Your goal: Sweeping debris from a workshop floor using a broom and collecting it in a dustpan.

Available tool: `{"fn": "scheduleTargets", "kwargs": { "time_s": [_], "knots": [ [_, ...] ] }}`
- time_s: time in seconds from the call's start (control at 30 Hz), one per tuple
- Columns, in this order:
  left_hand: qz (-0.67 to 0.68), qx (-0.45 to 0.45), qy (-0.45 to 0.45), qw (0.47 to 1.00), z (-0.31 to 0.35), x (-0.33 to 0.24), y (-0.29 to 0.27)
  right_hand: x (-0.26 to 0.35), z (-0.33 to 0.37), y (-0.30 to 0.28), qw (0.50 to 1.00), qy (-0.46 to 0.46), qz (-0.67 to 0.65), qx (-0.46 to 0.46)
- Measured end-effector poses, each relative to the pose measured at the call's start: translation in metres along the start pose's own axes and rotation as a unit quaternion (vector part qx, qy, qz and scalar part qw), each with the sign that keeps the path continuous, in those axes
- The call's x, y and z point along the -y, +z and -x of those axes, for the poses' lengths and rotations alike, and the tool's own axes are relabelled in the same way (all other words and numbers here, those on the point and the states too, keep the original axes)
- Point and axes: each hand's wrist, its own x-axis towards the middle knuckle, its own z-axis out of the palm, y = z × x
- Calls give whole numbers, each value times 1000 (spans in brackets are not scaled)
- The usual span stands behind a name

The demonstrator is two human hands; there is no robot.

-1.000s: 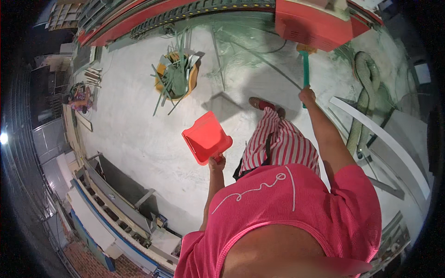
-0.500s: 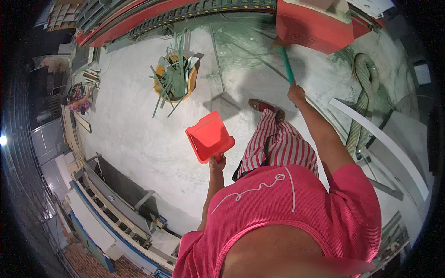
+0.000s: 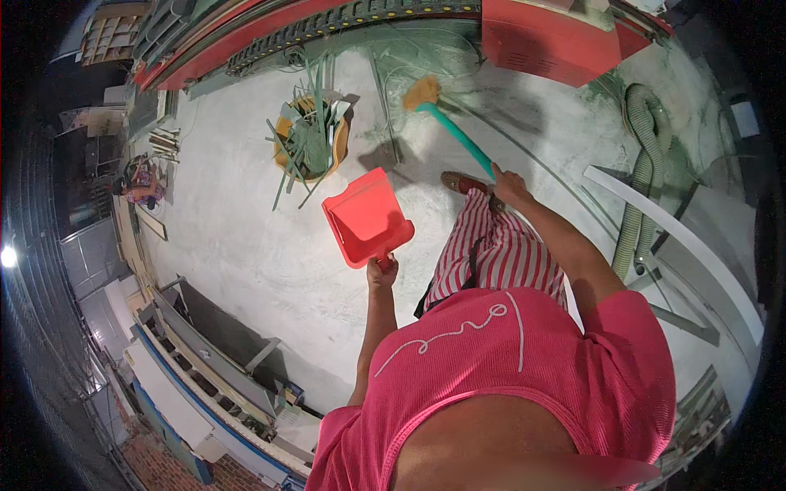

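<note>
My left hand (image 3: 382, 272) is closed round the handle of a red dustpan (image 3: 368, 219), which it holds out in front of me with the pan end pointing away. My right hand (image 3: 511, 186) grips the green handle of a broom (image 3: 458, 137). The broom's tan bristles (image 3: 422, 92) are over the dusty floor, left of the red machine base; whether they touch the floor I cannot tell. Beyond the dustpan stands a yellow tub (image 3: 336, 149), heaped with green-grey strips and offcuts that stick out over its rim.
Long thin strips (image 3: 524, 155) lie on the floor past the broom. A red machine (image 3: 548, 41) runs along the far side. To the right are a ribbed hose (image 3: 642, 164) and a white curved panel (image 3: 679, 237). Another person (image 3: 144, 182) crouches at far left beside stacked boards.
The broom head has swung left, away from the red machine base, and my right hand has shifted slightly left. The dustpan has moved a little farther out and left.
</note>
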Motion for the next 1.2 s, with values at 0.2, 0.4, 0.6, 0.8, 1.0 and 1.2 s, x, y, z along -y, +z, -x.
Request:
{"fn": "scheduleTargets", "kwargs": {
  "time_s": [0.2, 0.4, 0.6, 0.8, 1.0, 1.2],
  "knots": [
    [52, -38, -5, 998, 11, 20, -9, -3, 30, -1, 997, -42, -68, 19],
    [43, -82, -69, 993, 6, 31, -43, -48, 73, -23, 996, 11, -59, 64],
    [20, -143, -66, 987, -3, 34, -69, -124, 131, -2, 997, 72, -21, 20],
    [37, -70, -48, 996, -5, 29, -61, -171, 170, 22, 979, 194, -57, -24],
    [38, 60, -36, 997, -5, 22, -64, -181, 170, 14, 896, 286, -324, -100],
    [45, 34, -15, 998, 6, 34, -32, -243, 83, 30, 699, 291, -644, -109]
  ]
}}
